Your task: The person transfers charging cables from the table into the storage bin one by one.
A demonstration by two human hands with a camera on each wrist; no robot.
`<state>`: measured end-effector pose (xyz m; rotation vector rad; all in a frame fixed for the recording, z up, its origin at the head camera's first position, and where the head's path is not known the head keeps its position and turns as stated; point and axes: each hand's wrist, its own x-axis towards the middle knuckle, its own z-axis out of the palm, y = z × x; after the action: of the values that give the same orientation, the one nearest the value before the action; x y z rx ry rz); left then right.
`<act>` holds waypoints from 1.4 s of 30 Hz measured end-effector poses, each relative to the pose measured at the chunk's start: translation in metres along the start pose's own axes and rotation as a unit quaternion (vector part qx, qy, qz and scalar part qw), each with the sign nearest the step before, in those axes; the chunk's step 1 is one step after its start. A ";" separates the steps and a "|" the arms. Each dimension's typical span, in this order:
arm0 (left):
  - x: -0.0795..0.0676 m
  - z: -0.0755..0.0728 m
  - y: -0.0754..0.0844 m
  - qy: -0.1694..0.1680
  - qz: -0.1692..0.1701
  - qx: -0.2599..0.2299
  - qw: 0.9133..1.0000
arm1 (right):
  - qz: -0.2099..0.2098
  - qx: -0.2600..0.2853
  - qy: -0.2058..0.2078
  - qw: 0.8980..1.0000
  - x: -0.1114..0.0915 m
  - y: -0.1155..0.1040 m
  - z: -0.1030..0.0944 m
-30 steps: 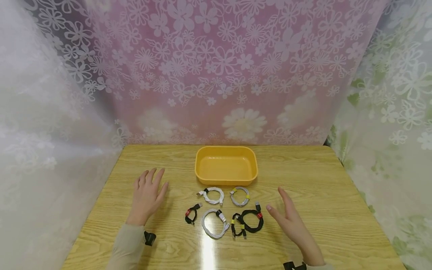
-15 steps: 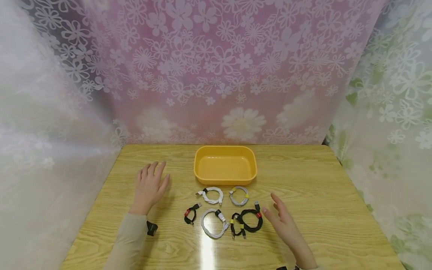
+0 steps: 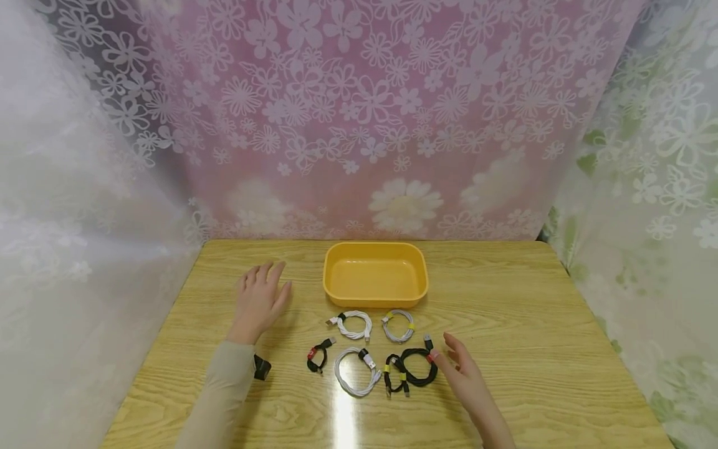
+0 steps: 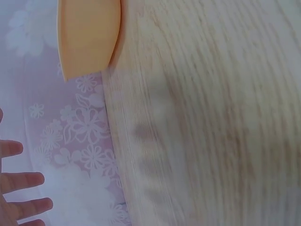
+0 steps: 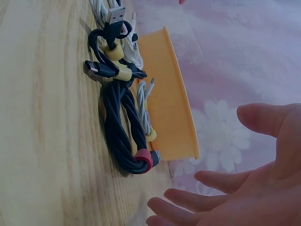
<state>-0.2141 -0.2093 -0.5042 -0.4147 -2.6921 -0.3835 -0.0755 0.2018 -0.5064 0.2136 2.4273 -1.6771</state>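
Note:
My right hand [image 3: 465,380] hovers with spread fingers beside a coiled black USB cable [image 3: 419,385] with a red tie; the thumb overlaps that coil's edge in the head view. It holds nothing. Left of that coil lies a smaller black cable [image 3: 386,374] with yellow ties. My left hand [image 3: 256,308] is held over the table's left side, fingers extended and holding nothing. Between the hands lie a white cable with a black tie [image 3: 371,328], a grey cable with yellow ties [image 3: 413,334], another white coil [image 3: 338,374] and a small black cable with a red tie [image 3: 324,360].
Behind the cables stands a yellow rectangular bin [image 3: 376,303] with nothing in it. The wooden table [image 3: 533,349] is backed by a pink floral curtain [image 3: 359,125], with pale curtains on both sides.
My right hand has moved left, up to the black coil with the red tie. My left hand has drifted slightly forward and right. The cables and bin have stayed in place.

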 end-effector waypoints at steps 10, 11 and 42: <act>0.022 0.010 0.008 -0.030 -0.007 -0.012 0.999 | 0.010 0.001 0.001 1.000 0.003 0.005 0.007; 0.025 0.012 0.008 -0.030 -0.005 -0.013 0.999 | 0.012 0.002 -0.002 1.000 0.004 0.005 0.008; 0.063 0.058 0.040 -0.075 0.046 0.056 0.994 | 0.003 0.016 0.055 0.998 0.009 0.023 0.021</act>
<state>-0.2752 -0.1400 -0.5214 -0.5531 -2.8101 -0.1792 -0.0781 0.1902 -0.5370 0.3269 2.4766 -1.7451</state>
